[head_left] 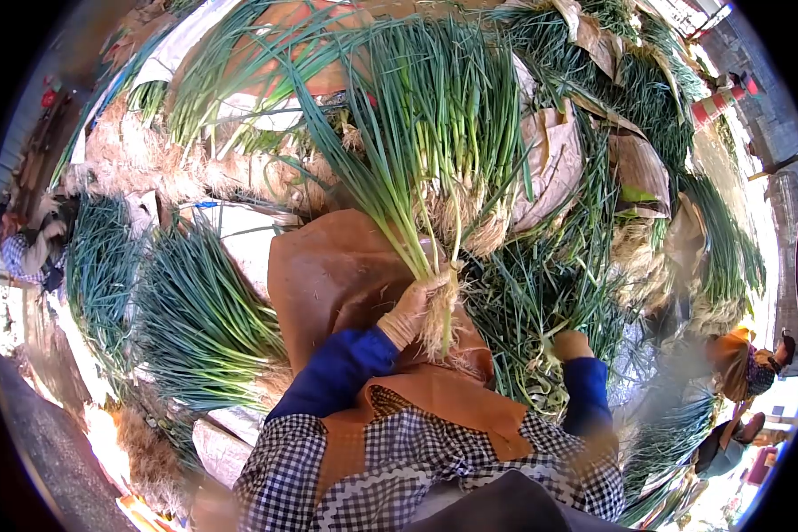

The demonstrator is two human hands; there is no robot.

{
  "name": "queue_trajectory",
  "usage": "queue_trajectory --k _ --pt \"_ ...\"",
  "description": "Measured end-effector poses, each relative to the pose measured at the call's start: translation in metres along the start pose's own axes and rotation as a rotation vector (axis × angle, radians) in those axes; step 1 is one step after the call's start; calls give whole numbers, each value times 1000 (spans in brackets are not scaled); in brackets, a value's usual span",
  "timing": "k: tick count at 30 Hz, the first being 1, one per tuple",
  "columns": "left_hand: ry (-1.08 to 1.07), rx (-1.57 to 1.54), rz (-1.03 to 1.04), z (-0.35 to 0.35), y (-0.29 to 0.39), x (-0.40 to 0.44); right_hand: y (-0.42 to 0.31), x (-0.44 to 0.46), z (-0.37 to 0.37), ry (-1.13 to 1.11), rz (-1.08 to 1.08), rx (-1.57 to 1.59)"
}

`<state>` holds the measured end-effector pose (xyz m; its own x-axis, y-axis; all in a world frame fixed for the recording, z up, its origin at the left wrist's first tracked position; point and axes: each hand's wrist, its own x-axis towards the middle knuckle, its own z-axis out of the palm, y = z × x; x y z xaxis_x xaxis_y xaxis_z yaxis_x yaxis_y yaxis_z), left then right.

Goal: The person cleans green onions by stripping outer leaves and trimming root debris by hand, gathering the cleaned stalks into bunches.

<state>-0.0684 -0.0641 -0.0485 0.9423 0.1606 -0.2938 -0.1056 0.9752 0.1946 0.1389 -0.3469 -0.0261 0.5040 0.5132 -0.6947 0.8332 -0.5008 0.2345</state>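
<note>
My left hand (408, 312), in a pale glove, is closed around a small bunch of green onions (402, 226) near the root end. Their roots hang below my fist, over the brown apron (328, 266) on my lap, and the leaves reach up and left. My right hand (573, 346) is low on the right, its fingers curled, beside pale stripped leaves (541, 368) on a heap of loose greens (532, 293). What it holds, if anything, I cannot make out. A large sheaf of green onions (452, 133) lies just ahead, roots toward me.
More green onions (204, 310) are piled on my left. Another row lies at the far left, its pale roots (204, 173) facing me. Brown paper wrapping (550, 164) and further bundles (718, 239) stand on the right. Other people (740, 363) sit at both edges.
</note>
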Motion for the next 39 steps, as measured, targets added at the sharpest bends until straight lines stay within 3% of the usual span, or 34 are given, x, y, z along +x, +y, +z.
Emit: queue_trajectory --k 2,4,6,8,10,11,12,14,15,16,18,19,21,22,23,24,26,28,29,32,34,36,38,39 --pt "-143 27 -63 -3 7 0 4 45 -3 78 -58 -12" --pt "-189 -55 -70 15 15 -9 -33 49 -84 655 -141 593" --pt "-248 107 22 35 31 -17 -56 75 -140 887 -88 721" --pt "-151 101 106 39 36 -11 -72 92 -184 823 -120 810" --pt "9 271 171 52 38 -10 -98 99 -192 638 -559 1289" --pt "-6 324 149 44 37 -6 -111 69 -211 346 -698 1392" --pt "62 357 277 38 27 -1 -123 68 -210 420 -785 1255" --pt "201 374 281 30 17 1 -137 53 -207 510 -557 624" --pt "113 332 273 26 14 2 -145 76 -175 884 -558 342" --pt "121 320 305 5 8 11 -151 77 -164 839 -519 274" --pt "136 271 264 -16 0 19 -155 64 -151 1068 -652 71" --pt "138 266 258 -20 -3 22 -154 58 -146 1060 -649 72" --pt "240 518 444 -29 -9 26 -151 42 -137 1066 -684 -29" --pt "243 513 449 -23 -5 25 -149 30 -132 1134 -940 226" --pt "276 383 361 -11 4 21 -145 14 -121 962 -1062 391" --pt "309 251 268 -6 9 18 -132 -2 -117 552 -1103 518" --pt "248 220 246 -9 11 19 -103 -7 -105 174 -766 333" --pt "188 68 51 -7 11 20 -87 11 -103 216 -362 79" --pt "75 123 8 -10 12 22 -94 5 -121 489 -421 189" --pt "207 202 17 -5 6 19 -130 1 -146 883 -849 371" --pt "174 317 102 -11 8 22 -142 14 -139 973 -881 335" --pt "94 167 46 -6 12 19 -143 17 -129 1046 -923 293" --pt "142 128 55 -8 16 21 -134 3 -108 387 -1246 1595" --pt "72 47 52 -7 21 19 -122 -10 -99 145 -1275 1612"
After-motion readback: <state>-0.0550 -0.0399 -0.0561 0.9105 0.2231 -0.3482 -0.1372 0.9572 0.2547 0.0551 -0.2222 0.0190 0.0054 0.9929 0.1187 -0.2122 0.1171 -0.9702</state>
